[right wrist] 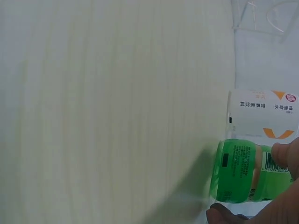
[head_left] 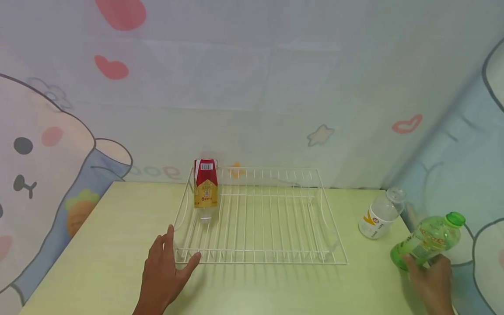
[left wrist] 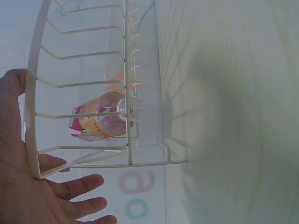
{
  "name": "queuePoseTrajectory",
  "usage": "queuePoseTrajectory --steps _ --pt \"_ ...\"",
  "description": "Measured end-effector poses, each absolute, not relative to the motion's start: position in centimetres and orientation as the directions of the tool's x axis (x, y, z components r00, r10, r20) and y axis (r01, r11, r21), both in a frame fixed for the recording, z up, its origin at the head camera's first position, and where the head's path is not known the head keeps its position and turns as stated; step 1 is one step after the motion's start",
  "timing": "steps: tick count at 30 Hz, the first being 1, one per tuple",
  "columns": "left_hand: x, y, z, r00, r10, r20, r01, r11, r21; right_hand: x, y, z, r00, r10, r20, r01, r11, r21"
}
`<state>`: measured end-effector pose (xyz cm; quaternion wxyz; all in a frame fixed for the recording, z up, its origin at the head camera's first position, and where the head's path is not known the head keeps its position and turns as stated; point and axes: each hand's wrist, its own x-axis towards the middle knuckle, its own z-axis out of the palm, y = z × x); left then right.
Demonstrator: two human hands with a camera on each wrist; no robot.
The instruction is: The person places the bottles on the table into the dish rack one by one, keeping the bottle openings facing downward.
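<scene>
**Green bottle and wire rack on the pale table**

Green bottle: translucent plastic, green cap, printed label with a barcode; tilted, cap up and to the right, base low at the table's right front corner; gripped near the base by the right hand, thumb and fingers curled round it. Just beside the clear bottle with the white and orange label.

White wire rack: flat grid floor, raised curved ends, lying mid-table, near the back wall. Touched at the left front corner by the left hand, fingers straight and spread along the rim.
</scene>
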<state>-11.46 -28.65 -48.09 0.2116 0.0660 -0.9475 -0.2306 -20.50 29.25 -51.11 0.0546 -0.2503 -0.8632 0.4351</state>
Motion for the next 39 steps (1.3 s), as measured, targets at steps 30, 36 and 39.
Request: queuePoseTrajectory --steps 30,36,39 --pt "-11.34 -28.39 -48.06 -0.908 -0.236 0.347 -0.042 0.874 0.485 -20.39 29.12 -51.16 -0.84 0.481 -0.25 0.494 0.487 -0.721" --pt "-11.44 -28.49 -48.08 -0.907 -0.235 0.349 -0.043 0.877 0.479 -20.23 29.05 -51.16 -0.845 0.48 -0.236 0.486 0.502 -0.716" --pt "-11.44 -28.46 -48.17 -0.907 -0.234 0.35 -0.038 0.874 0.485 -20.23 29.03 -51.15 -0.848 0.479 -0.227 0.478 0.507 -0.717"
